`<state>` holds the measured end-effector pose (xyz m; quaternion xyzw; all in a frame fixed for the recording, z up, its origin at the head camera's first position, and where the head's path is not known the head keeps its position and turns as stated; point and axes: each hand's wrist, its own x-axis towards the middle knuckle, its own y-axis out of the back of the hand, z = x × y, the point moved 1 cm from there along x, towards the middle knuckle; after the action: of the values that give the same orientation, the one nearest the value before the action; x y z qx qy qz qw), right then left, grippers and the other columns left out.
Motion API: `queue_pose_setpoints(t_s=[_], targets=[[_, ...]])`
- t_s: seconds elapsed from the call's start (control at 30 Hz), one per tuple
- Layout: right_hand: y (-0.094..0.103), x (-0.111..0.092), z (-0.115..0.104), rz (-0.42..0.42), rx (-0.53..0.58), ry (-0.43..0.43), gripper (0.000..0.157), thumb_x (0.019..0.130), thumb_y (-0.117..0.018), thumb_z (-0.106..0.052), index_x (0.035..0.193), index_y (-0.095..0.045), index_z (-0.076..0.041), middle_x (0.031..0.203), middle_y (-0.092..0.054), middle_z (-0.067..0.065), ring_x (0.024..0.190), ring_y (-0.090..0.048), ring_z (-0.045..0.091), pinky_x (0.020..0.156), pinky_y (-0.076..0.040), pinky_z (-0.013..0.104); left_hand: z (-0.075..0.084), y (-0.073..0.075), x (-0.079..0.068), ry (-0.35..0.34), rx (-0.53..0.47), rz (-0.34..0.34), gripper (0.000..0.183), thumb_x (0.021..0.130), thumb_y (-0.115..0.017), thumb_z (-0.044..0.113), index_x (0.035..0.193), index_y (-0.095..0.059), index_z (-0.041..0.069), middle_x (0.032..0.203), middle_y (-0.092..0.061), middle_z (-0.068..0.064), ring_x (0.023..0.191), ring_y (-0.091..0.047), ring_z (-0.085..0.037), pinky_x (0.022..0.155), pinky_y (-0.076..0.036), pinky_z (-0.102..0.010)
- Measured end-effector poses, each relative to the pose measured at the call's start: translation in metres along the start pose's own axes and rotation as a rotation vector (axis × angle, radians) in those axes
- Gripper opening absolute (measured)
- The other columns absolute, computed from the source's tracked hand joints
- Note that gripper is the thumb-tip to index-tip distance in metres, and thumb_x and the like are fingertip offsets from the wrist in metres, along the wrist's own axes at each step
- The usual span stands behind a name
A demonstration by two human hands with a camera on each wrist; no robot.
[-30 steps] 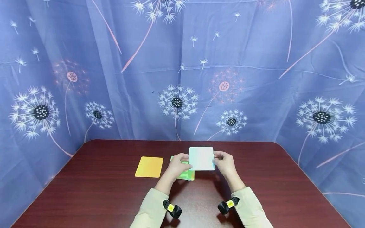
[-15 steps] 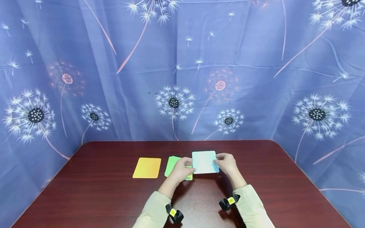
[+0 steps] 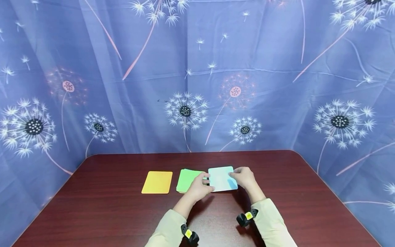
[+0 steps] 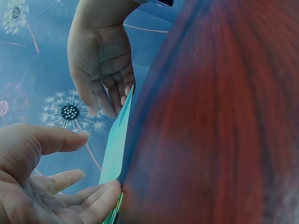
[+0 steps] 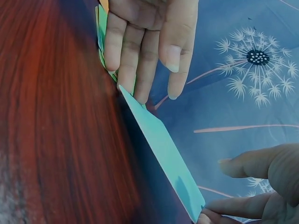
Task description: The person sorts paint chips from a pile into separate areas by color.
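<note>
Card [image 3: 220, 179] between left hand [image 3: 198, 188] and right hand [image 3: 246, 178], both unclenched at its opposite edges.

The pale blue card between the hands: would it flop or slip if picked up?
The pale blue card is probably stiff: its edges look straight in the right wrist view. Likely light, being so thin. It might slide easily; the tabletop looks smooth.
</note>
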<state>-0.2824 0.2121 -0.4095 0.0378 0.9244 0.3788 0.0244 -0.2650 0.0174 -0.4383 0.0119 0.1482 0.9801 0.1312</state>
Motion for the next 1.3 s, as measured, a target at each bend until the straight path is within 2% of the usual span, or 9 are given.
queue_pose_setpoints(t_s=[0.2, 0.53, 0.63, 0.73, 0.83, 0.97, 1.07, 1.2, 1.3], targets=[[-0.0006, 0.0019, 0.0024, -0.002, -0.020, -0.004, 0.035, 0.088, -0.063, -0.022, 0.102, -0.067, 0.010, 0.093, -0.067, 0.019, 0.079, -0.062, 0.025, 0.074, -0.052, 0.042, -0.0007, -0.0048, 0.0000, 0.008, 0.034, 0.013, 0.051, 0.081, -0.068, 0.006, 0.128, -0.050, -0.004, 0.123, -0.056, -0.026, 0.116, -0.052, -0.041, 0.084, -0.051, -0.047], [0.0012, 0.0010, 0.0022, -0.032, -0.026, -0.038, 0.037, 0.089, -0.061, -0.025, 0.103, -0.066, 0.009, 0.100, -0.066, 0.020, 0.086, -0.060, 0.027, 0.078, -0.051, 0.044, -0.0026, -0.0082, 0.0018, -0.017, 0.055, -0.012, 0.050, 0.083, -0.066, 0.007, 0.128, -0.049, -0.004, 0.126, -0.054, -0.027, 0.112, -0.055, -0.040, 0.086, -0.050, -0.048], [0.0007, 0.0012, 0.0031, -0.037, -0.019, -0.052, 0.033, 0.090, -0.060, -0.025, 0.088, -0.066, 0.007, 0.076, -0.062, 0.011, 0.071, -0.055, 0.022, 0.069, -0.049, 0.038, -0.0031, -0.0083, 0.0025, -0.029, 0.052, -0.022, 0.049, 0.084, -0.066, 0.007, 0.128, -0.049, -0.005, 0.127, -0.053, -0.028, 0.110, -0.056, -0.039, 0.086, -0.051, -0.047], [-0.0005, 0.0016, 0.0042, -0.044, -0.012, -0.059, 0.032, 0.090, -0.060, -0.025, 0.070, -0.059, -0.001, 0.057, -0.044, -0.001, 0.058, -0.043, 0.015, 0.060, -0.042, 0.031, -0.0034, -0.0082, 0.0030, -0.035, 0.052, -0.028, 0.048, 0.084, -0.066, 0.008, 0.128, -0.049, -0.006, 0.126, -0.053, -0.028, 0.109, -0.057, -0.039, 0.085, -0.051, -0.046], [-0.0011, 0.0022, 0.0045, -0.051, -0.009, -0.062, 0.034, 0.091, -0.059, -0.025, 0.065, -0.054, -0.004, 0.054, -0.034, -0.003, 0.055, -0.037, 0.014, 0.058, -0.037, 0.029, -0.0034, -0.0082, 0.0030, -0.031, 0.051, -0.030, 0.048, 0.084, -0.066, 0.008, 0.128, -0.050, -0.005, 0.127, -0.053, -0.027, 0.109, -0.057, -0.039, 0.085, -0.051, -0.046], [-0.0006, 0.0021, 0.0049, -0.048, -0.019, -0.050, 0.032, 0.091, -0.059, -0.025, 0.086, -0.065, 0.006, 0.066, -0.054, 0.007, 0.064, -0.051, 0.019, 0.063, -0.046, 0.035, -0.0033, -0.0084, 0.0030, -0.038, 0.067, -0.026, 0.046, 0.085, -0.065, 0.008, 0.126, -0.050, -0.005, 0.125, -0.054, -0.027, 0.108, -0.057, -0.039, 0.085, -0.051, -0.046], [-0.0005, 0.0022, 0.0054, -0.046, -0.025, -0.041, 0.039, 0.091, -0.059, -0.025, 0.105, -0.063, 0.011, 0.083, -0.064, 0.015, 0.074, -0.059, 0.022, 0.069, -0.051, 0.039, -0.0037, -0.0084, 0.0033, -0.051, 0.081, -0.021, 0.044, 0.086, -0.065, 0.008, 0.125, -0.051, -0.006, 0.124, -0.055, -0.028, 0.108, -0.057, -0.040, 0.086, -0.051, -0.047], [-0.0006, 0.0026, 0.0063, -0.031, -0.029, -0.045, 0.040, 0.091, -0.059, -0.025, 0.107, -0.063, 0.011, 0.089, -0.064, 0.020, 0.078, -0.060, 0.027, 0.071, -0.051, 0.041, -0.0034, -0.0080, 0.0033, -0.048, 0.079, -0.018, 0.043, 0.087, -0.064, 0.008, 0.125, -0.051, -0.006, 0.124, -0.055, -0.027, 0.110, -0.055, -0.041, 0.086, -0.050, -0.048], [-0.0003, 0.0025, 0.0064, -0.008, -0.035, -0.047, 0.043, 0.092, -0.057, -0.027, 0.111, -0.061, 0.012, 0.102, -0.064, 0.026, 0.091, -0.061, 0.036, 0.078, -0.051, 0.046, -0.0020, -0.0076, 0.0026, -0.043, 0.090, -0.020, 0.042, 0.088, -0.064, 0.010, 0.125, -0.051, -0.005, 0.123, -0.056, -0.026, 0.112, -0.054, -0.041, 0.088, -0.048, -0.049]])
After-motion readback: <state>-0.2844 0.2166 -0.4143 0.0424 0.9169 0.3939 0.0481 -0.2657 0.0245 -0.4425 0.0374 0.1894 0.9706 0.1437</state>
